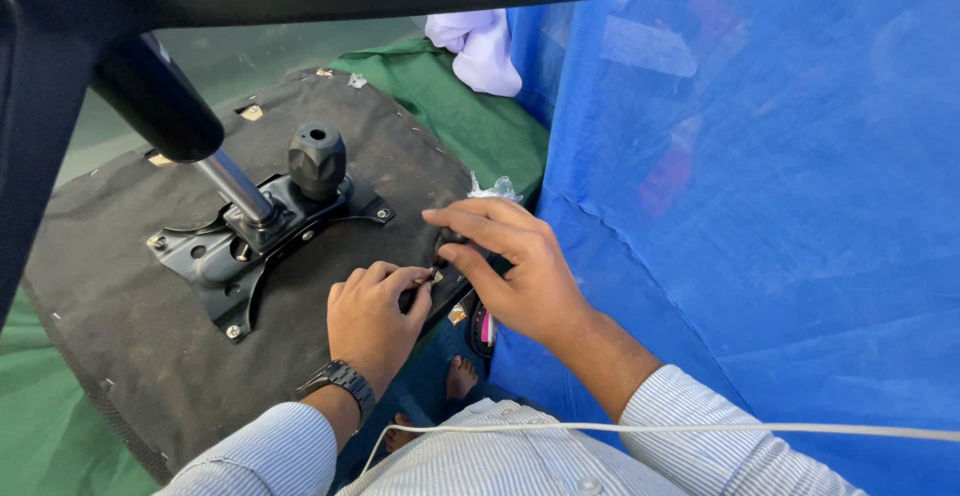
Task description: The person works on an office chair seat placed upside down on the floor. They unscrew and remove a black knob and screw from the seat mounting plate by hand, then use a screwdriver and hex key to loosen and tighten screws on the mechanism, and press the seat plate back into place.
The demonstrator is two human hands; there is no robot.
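Pinched between thumb and forefinger, the left hand (372, 314) holds a small dark fastener-like piece (432, 276); the right hand (520, 274) curls closed around a black part (447, 246) at the edge of the upturned black fabric chair seat (110, 326). Both meet just right of the black metal mounting plate (215, 256) with its knob (317, 160). Judging by this, a fitting step is in hand, calling for careful alignment.

I wear a long-sleeved shirt (520, 461) in pale blue with fine white stripes, buttoned cuffs on both sleeves. A dark wristwatch (338, 380) with a chunky black case sits on my left wrist. My feet (458, 376) are bare.
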